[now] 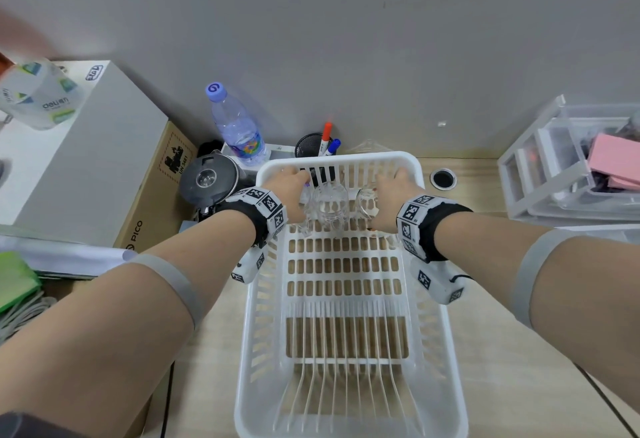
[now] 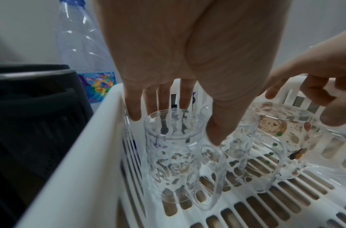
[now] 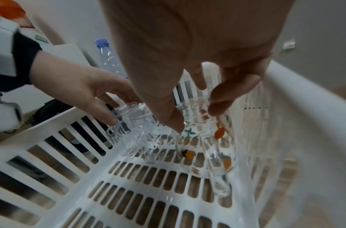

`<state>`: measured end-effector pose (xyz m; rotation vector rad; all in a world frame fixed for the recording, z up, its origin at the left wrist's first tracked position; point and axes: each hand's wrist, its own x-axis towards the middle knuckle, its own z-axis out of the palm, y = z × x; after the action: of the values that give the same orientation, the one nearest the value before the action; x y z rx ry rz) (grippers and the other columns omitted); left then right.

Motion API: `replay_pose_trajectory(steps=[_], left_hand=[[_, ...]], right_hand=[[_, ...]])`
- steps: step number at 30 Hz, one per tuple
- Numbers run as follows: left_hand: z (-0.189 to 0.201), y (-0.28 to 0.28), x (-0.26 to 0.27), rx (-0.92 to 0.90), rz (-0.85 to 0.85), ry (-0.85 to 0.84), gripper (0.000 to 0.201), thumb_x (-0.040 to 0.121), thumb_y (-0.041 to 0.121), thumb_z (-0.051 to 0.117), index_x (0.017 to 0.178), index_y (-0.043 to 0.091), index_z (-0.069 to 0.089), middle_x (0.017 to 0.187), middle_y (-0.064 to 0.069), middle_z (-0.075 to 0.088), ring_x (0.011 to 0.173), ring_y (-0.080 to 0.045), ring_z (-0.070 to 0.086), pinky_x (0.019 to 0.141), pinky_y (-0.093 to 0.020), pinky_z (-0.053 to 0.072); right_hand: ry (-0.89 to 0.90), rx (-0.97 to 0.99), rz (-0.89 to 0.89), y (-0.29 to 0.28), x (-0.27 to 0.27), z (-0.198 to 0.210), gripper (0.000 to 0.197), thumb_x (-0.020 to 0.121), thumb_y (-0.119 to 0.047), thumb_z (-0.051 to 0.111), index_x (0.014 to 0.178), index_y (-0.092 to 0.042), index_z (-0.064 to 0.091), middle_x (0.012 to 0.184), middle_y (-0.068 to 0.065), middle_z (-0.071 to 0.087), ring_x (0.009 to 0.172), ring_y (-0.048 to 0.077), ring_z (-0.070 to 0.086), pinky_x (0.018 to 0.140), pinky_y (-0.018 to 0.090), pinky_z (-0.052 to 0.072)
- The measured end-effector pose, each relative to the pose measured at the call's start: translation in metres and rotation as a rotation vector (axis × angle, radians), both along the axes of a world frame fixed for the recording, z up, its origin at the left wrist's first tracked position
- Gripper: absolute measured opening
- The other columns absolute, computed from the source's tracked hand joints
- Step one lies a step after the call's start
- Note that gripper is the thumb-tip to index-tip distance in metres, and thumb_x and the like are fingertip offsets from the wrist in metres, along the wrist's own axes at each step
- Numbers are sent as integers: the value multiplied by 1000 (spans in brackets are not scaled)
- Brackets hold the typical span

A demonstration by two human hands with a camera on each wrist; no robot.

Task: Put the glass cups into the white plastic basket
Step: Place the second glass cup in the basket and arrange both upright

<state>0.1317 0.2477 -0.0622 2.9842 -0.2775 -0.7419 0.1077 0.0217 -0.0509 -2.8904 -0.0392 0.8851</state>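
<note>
The white plastic basket point(image 1: 346, 157) lies lengthwise on the wooden desk. Three glass cups stand upright in a row at its far end: a patterned one point(image 2: 172, 154) on the left, a handled one point(image 2: 240, 146) in the middle, and a cup with small coloured prints point(image 2: 285, 131) on the right. My left hand point(image 2: 174, 117) hovers over the left cup, fingers straight behind its rim and thumb hanging beside it. My right hand point(image 3: 197, 118) is just above the printed cup point(image 3: 207, 143), fingers loosely curled at its rim, slightly blurred.
Behind the basket stand a water bottle point(image 1: 239, 126) and a black mesh pen holder point(image 1: 313, 146) with markers. A black lidded pot point(image 1: 207, 178) and a cardboard box point(image 1: 152, 195) crowd the left side. Clear plastic drawers point(image 1: 571, 167) stand at the right. The near part of the basket holds nothing.
</note>
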Motion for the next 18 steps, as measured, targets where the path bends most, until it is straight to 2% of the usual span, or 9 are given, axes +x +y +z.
replay_pose_trajectory(steps=[3,6,8,11,12,14,18], left_hand=[[-5,-2,-2,-22,12,22,79,77,60,70,143,25,45,136,-7,47,124,-30,49,103,-47,46],[-12,-10,-4,2,30,40,85,78,75,60,149,34,39,147,-12,37,132,-35,43,106,-51,44],[-14,-15,-5,-1,47,46,87,78,78,57,150,35,35,151,-15,31,134,-37,41,108,-52,43],[-18,-16,-3,17,65,46,88,76,80,56,149,34,37,150,-15,31,132,-37,43,107,-52,43],[-18,-16,-2,29,67,41,90,75,82,54,149,34,38,149,-14,32,131,-36,45,106,-52,44],[-19,-15,-1,44,71,28,92,73,85,51,148,34,38,147,-13,34,128,-35,47,104,-51,46],[-22,-15,-3,68,69,9,92,74,86,48,150,37,33,147,-13,32,128,-36,47,103,-53,47]], right_hand=[[26,-48,64,3,1,-9,77,87,-25,71,150,-14,26,147,18,30,122,36,49,91,49,54],[0,-55,75,4,1,-15,73,90,-19,70,149,-13,28,150,20,29,119,35,52,89,44,54],[-46,-52,100,3,1,-19,70,89,-21,71,146,-12,33,142,18,36,115,34,53,90,43,53],[-79,38,77,2,2,-22,76,87,-22,73,150,-14,31,149,21,31,123,41,51,94,45,49],[-80,48,78,2,2,-21,75,87,-20,72,150,-14,31,151,20,29,123,40,51,94,44,49],[-82,21,92,2,3,-20,69,88,-16,72,145,-13,34,145,16,34,120,34,51,92,39,49],[-100,57,85,1,2,-19,63,90,-14,67,145,-14,37,144,17,37,115,36,55,84,38,49]])
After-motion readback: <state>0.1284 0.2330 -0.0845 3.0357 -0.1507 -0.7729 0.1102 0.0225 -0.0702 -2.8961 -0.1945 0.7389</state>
